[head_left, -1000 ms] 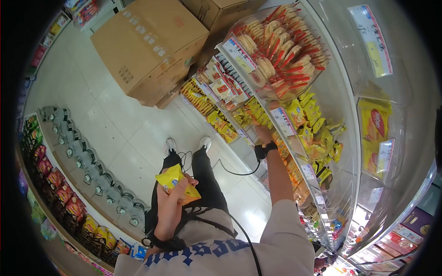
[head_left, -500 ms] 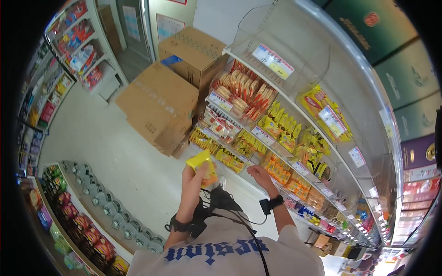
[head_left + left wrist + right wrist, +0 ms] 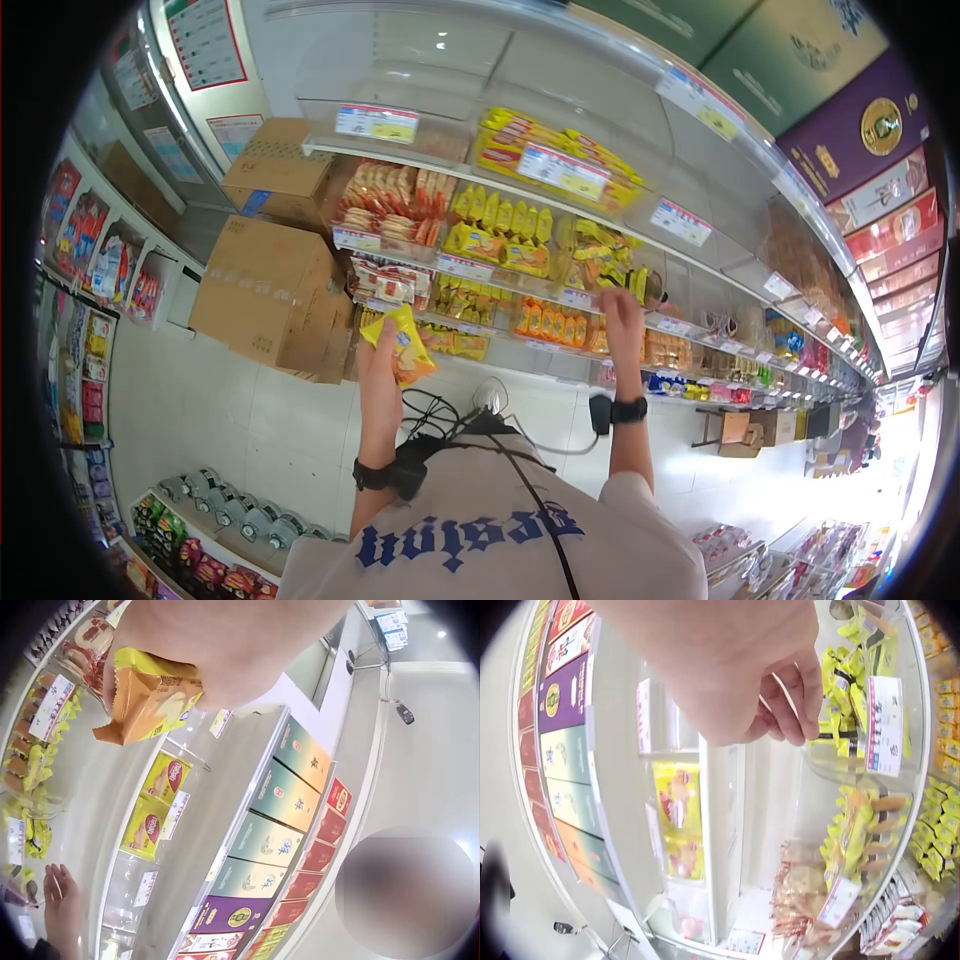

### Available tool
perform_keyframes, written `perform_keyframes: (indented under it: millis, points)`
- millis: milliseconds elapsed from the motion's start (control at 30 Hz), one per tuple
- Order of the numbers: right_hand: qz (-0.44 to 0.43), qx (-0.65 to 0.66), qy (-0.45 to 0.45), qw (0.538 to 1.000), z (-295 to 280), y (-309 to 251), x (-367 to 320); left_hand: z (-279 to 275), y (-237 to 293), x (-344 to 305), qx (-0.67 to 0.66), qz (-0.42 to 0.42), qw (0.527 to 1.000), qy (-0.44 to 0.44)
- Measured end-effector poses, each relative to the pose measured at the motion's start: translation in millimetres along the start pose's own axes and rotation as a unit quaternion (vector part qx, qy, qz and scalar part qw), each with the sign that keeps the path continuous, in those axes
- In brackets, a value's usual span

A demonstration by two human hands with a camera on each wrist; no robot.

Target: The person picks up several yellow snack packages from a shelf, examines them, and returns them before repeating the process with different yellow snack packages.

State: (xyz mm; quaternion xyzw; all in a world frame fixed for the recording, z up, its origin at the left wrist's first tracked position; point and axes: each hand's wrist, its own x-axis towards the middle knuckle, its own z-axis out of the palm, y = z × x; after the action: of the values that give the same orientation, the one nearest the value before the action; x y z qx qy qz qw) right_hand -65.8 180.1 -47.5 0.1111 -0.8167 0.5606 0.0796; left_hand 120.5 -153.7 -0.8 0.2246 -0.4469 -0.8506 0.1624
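My left hand [image 3: 379,378] grips a yellow-and-orange snack packet [image 3: 408,352], held up in front of the lower shelves. The left wrist view shows the packet [image 3: 159,703] from its side, with crimped ends and part of it covered by the hand. My right hand [image 3: 624,322] is raised before a clear bin of black-banded yellow packets [image 3: 603,258]. In the right wrist view its fingers [image 3: 786,712] are loosely bent and hold nothing, close to that bin's edge. Beside it, another bin holds yellow packets [image 3: 500,232] in rows.
Red-and-white wrapped crackers [image 3: 395,200] fill a bin to the left, and orange packets [image 3: 550,322] sit on a lower shelf. Large yellow packs [image 3: 555,150] lie on the shelf above. Cardboard boxes [image 3: 262,290] stand on the floor at the left. A black cable hangs at my waist.
My right hand has come out of the low shelf and up to the bin of black-banded packets. The left hand has lifted its packet. The view has turned toward the shelves.
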Motion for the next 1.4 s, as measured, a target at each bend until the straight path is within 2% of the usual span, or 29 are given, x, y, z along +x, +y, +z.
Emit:
perform_keyframes:
  millis: [100, 200, 300, 400, 500, 600, 700, 800, 900, 1000, 1100, 1133, 1233, 1333, 1400]
  points:
    - [0.038, 0.001, 0.052, 0.998, -18, 65, 44, 29, -3, -1, -0.002, -0.001, 1.0, -0.008]
    - [0.01, -0.141, -0.036, 0.989, -19, 117, 80, 50, -13, 8, 0.009, 0.007, 0.999, -0.036]
    - [0.099, -0.267, -0.193, 0.939, -8, 126, 102, 67, -23, 16, 0.024, -0.009, 0.997, -0.079]
    - [0.119, -0.274, -0.292, 0.909, 3, 134, 125, 77, -34, 26, -0.001, -0.03, 0.998, -0.064]
    - [0.078, -0.244, -0.268, 0.928, 19, 143, 132, 82, -45, 40, -0.057, -0.044, 0.995, -0.068]
    - [0.172, -0.277, -0.247, 0.912, 30, 134, 138, 89, -41, 36, -0.075, -0.052, 0.993, -0.08]
    - [0.201, -0.283, -0.224, 0.911, 33, 118, 132, 90, -44, 38, -0.049, -0.057, 0.994, -0.074]
    - [0.179, -0.261, -0.199, 0.927, 35, 140, 134, 84, -49, 43, 0.001, -0.052, 0.995, -0.089]
    - [0.165, -0.296, -0.217, 0.915, 29, 142, 141, 86, -48, 40, 0.017, -0.042, 0.994, -0.097]
    - [0.152, -0.232, -0.153, 0.949, 17, 148, 136, 93, -44, 35, 0.04, -0.044, 0.993, -0.1]
    - [0.095, -0.112, -0.025, 0.989, 6, 146, 122, 88, -58, 41, 0.078, 0.021, 0.993, -0.083]
    - [0.139, -0.085, -0.053, 0.985, -3, 139, 122, 87, -54, 40, 0.082, 0.013, 0.991, -0.102]
    - [0.099, 0.003, -0.019, 0.995, -20, 114, 106, 89, -49, 38, 0.112, 0.022, 0.988, -0.1]
    - [0.141, 0.146, 0.042, 0.978, -27, 75, 82, 86, -52, 38, 0.071, 0.006, 0.994, -0.088]
    - [0.159, 0.227, 0.029, 0.96, -24, 29, 64, 84, -61, 41, 0.026, -0.011, 0.998, -0.058]
